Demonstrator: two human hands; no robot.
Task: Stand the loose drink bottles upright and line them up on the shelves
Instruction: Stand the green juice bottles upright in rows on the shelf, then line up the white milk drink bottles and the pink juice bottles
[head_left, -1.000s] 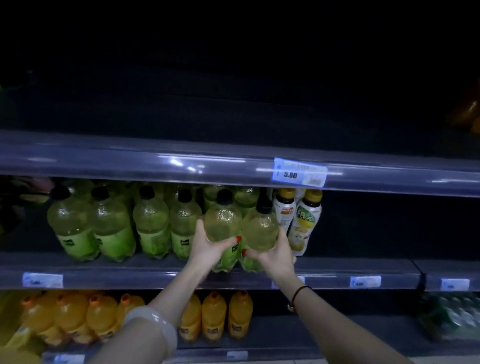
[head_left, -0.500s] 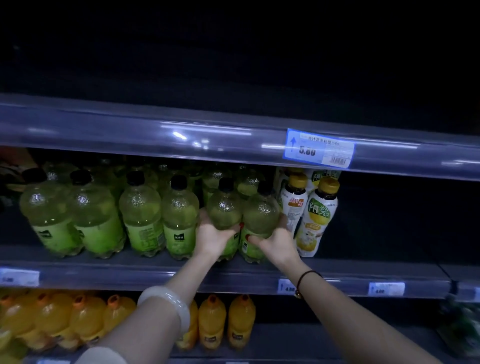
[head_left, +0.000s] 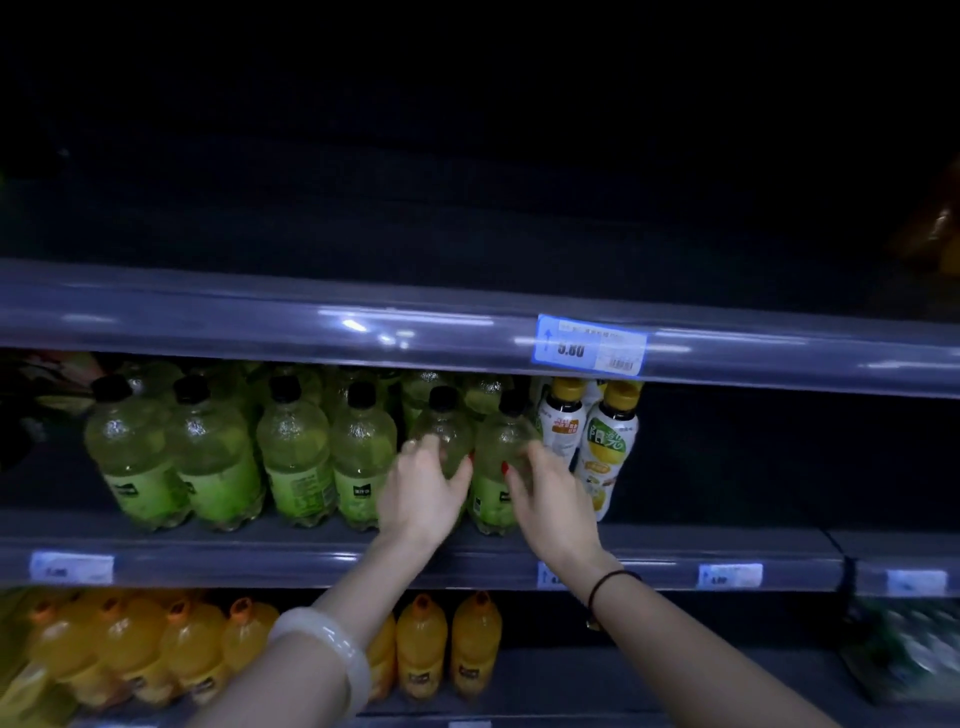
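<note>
The head camera looks at a dark store rack. On the middle shelf (head_left: 701, 543) a row of green bottles (head_left: 296, 447) with black caps stands up straight, side by side, near the front edge. More green bottles stand behind them.

The left hand (head_left: 423, 499) is wrapped around the fifth green bottle (head_left: 444, 428) in the row. Its thumb is on the right side of that bottle and its fingers are on the left side. The right hand (head_left: 550, 499) is wrapped around the last green bottle (head_left: 498, 441), just beside the fifth one. Its thumb is on the left and its fingers go round the right. Both bottles stand upright on the shelf and touch each other. The hands are a little blurry.

Just to the right stand two white bottles (head_left: 605, 441) with yellow caps, close to the right hand.

A blue price tag (head_left: 589, 345) sits on the rail above. Orange bottles (head_left: 421, 644) stand on the shelf below. The left wrist has a white bangle (head_left: 332, 654), and the right wrist has a thin black band (head_left: 605, 582).
</note>
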